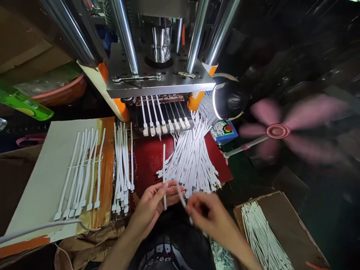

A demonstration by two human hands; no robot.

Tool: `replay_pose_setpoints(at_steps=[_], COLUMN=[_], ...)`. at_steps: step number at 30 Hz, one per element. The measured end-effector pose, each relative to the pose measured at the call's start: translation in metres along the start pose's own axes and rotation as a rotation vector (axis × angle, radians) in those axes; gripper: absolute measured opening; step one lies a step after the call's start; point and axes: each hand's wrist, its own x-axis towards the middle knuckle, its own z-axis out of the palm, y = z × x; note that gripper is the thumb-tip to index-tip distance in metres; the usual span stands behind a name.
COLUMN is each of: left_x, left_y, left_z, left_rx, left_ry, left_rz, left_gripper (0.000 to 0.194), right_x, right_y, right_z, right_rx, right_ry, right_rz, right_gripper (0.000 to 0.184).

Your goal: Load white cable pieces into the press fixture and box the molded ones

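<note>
My left hand (157, 198) pinches a thin white cable (164, 161) that stands upright between its fingers and thumb. To its right, my right hand (206, 212), blurred by motion, is closed on a second short white strip (181, 195), whose upper end touches or passes close to my left fingertips. Just beyond both hands spreads a heap of white cables (194, 157) with small plugs at their near ends. In the fixture (165, 129) under the press, several white cables lie side by side, their plugs facing me.
The press plate (160, 86) carries a wrench (137, 77). Left are a bunch of cables (121, 165) and a board (33, 180) with more cables. At right are a spinning pink fan (278, 131), a lamp (229, 100) and a cardboard box (295, 221) with white strips.
</note>
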Motion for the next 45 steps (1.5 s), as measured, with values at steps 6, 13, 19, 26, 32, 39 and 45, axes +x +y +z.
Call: replay_pose_setpoints(at_steps=[6,13,19,26,32,39,45], left_x=[-0.018,-0.053,-0.05,-0.03,-0.034,-0.036,-0.034], left_y=[-0.003,-0.015,0.031,0.092,0.092,0.092,0.095], left_z=[0.003,-0.01,-0.019,0.001,0.001,0.001,0.0], left_rx=[-0.06,0.61,0.798,0.895,0.869,0.861,0.947], left_ry=[-0.1,-0.031,0.144,-0.028,0.045,0.036,0.054], left_rz=[-0.013,0.19,0.298,0.592,0.601,0.711,0.843], left_gripper=[0.037,0.043,0.042,0.009,0.01,0.004,0.014], right_x=[-0.018,0.04,0.042,0.041,0.042,0.052,0.062], right_y=[-0.001,-0.038,-0.048,-0.037,-0.025,-0.035,-0.052], right_z=[-0.014,0.025,0.037,0.052,0.048,0.038,0.045], right_rx=[0.059,0.557,0.352,0.227,0.237,0.404,0.371], right_ry=[-0.332,-0.043,0.019,0.09,0.207,0.205,0.171], right_rz=[-0.034,-0.084,-0.302,-0.388,-0.477,-0.5,-0.48], right_gripper=[0.025,0.031,0.02,0.012,0.016,0.013,0.014])
